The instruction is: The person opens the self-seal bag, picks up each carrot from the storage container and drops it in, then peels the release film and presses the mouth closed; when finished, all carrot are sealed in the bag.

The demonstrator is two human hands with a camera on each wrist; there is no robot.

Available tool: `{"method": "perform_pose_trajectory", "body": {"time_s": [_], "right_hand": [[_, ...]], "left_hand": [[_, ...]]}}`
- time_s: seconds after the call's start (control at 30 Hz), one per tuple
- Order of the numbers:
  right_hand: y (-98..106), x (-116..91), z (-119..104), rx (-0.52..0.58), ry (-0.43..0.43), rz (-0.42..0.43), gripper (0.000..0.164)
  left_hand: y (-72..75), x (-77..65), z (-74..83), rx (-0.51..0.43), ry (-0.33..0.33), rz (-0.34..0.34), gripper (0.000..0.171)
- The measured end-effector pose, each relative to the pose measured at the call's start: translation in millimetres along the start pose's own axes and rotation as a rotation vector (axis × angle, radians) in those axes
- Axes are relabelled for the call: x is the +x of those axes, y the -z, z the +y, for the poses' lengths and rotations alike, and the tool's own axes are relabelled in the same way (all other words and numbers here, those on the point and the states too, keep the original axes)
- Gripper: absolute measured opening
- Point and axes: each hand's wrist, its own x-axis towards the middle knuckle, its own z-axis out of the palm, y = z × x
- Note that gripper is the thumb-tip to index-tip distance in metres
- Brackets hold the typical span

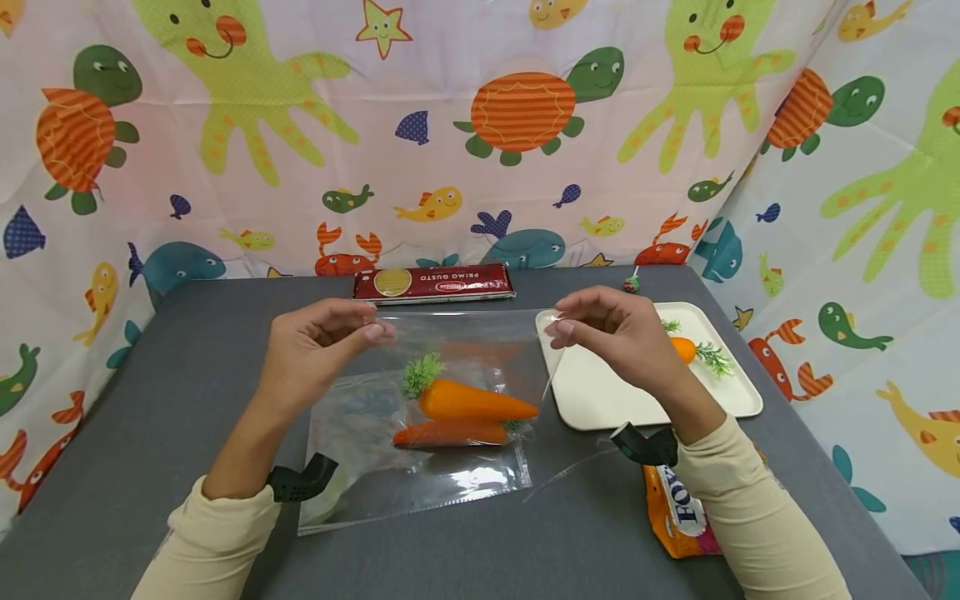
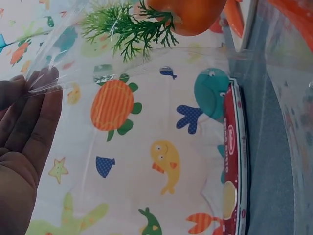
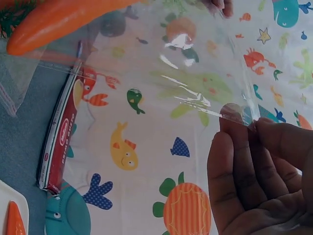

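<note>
Both hands hold up a clear plastic bag (image 1: pixel 457 331) by the two ends of its top edge. My left hand (image 1: pixel 315 346) pinches the left corner between thumb and fingers; my right hand (image 1: pixel 618 337) pinches the right corner. In the right wrist view, the right hand's (image 3: pixel 259 166) thumb presses the film against the fingers. An orange toy carrot (image 1: pixel 472 402) with a bushy green top shows in the lower part of the bag. A second carrot (image 1: pixel 450 433) appears just below it; whether it lies inside the same bag, I cannot tell.
Another clear bag (image 1: pixel 360 492) lies flat underneath. At right stands a white tray (image 1: pixel 592 400) with an orange carrot (image 1: pixel 684 350). A red Primo Gusto packet (image 1: pixel 435 283) and a lollipop (image 1: pixel 632 284) lie at the back. An orange packet (image 1: pixel 671 517) lies by the right forearm.
</note>
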Motion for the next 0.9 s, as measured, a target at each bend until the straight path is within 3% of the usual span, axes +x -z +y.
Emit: {"method": "perform_pose_trajectory", "body": {"time_s": [0.2, 0.37, 0.5, 0.8, 0.9], "right_hand": [[-2, 4, -1, -0.02, -0.013, 0.009, 0.027], [-5, 5, -3, -0.061, -0.042, 0.067, 0.027], [-5, 6, -4, -0.098, -0.053, 0.093, 0.027], [1, 16, -8, -0.216, -0.165, -0.088, 0.041], [2, 16, -9, -0.243, -0.174, -0.137, 0.038]], "left_hand": [[0.8, -2.5, 0.5, -0.015, -0.029, -0.012, 0.034], [-3.1, -2.0, 1.8, 0.023, -0.078, 0.031, 0.026], [-6.8, -0.6, 3.3, 0.046, -0.101, 0.041, 0.032], [-13.1, -1.9, 10.0, 0.078, -0.09, 0.037, 0.042], [-12.9, -1.6, 9.1, 0.061, -0.089, 0.029, 0.044]]}}
